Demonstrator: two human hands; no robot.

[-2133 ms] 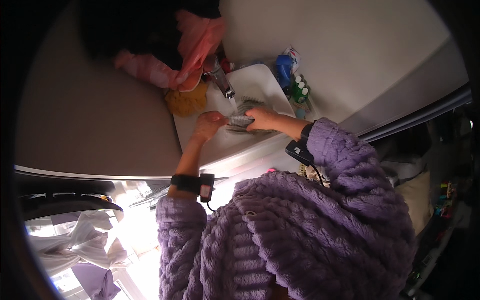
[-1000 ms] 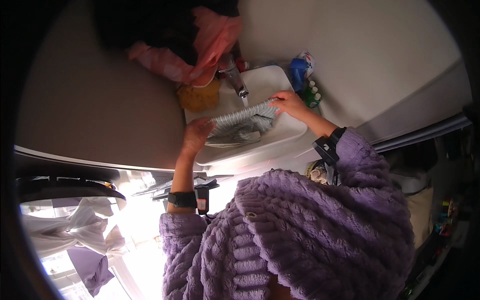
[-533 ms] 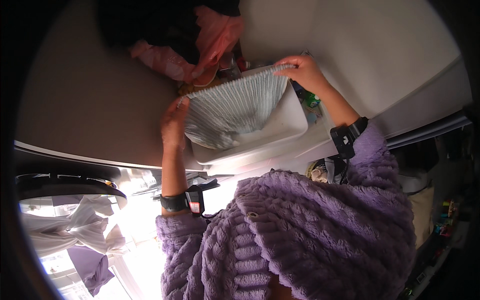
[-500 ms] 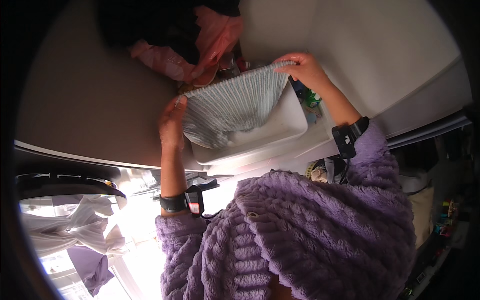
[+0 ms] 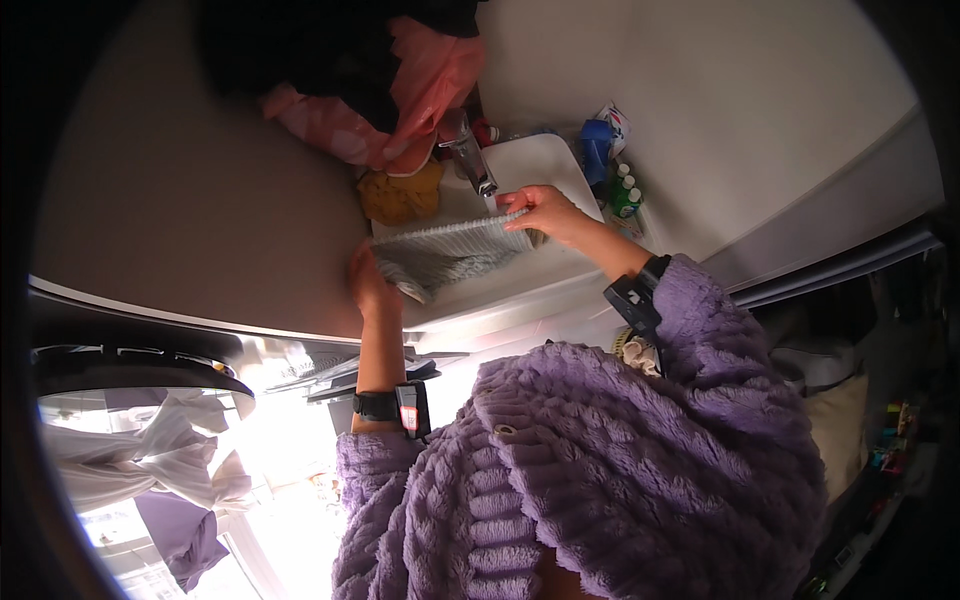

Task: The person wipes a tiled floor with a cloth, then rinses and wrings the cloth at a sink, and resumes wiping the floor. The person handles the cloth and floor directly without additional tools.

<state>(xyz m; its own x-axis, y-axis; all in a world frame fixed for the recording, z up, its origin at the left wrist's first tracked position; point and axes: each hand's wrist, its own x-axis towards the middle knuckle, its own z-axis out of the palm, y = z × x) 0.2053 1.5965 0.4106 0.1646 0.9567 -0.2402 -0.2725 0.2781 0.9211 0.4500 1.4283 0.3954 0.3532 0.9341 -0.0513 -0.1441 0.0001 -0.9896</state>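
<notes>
A striped grey-green cloth [image 5: 450, 254], looking like a towel, hangs between my hands over a white sink [image 5: 545, 165]. My left hand [image 5: 373, 280] is closed on its left end, near the sink's left edge. Its top right corner is pinched in my right hand [image 5: 545, 212], close below the metal faucet [image 5: 470, 158]. The cloth's upper edge runs nearly straight from hand to hand, and its lower part sags into the basin.
A yellow cloth [image 5: 402, 194] lies at the sink's back left, below a pink plastic bag [image 5: 430, 90]. Several green bottles with white caps [image 5: 626, 195] and a blue container [image 5: 597, 145] stand along the right side. A wall [image 5: 740, 130] rises on the right.
Both hands have come lower and closer together, the right moving left and the left slightly right. The cloth has dropped and narrowed, uncovering the faucet, yellow cloth and back of the sink.
</notes>
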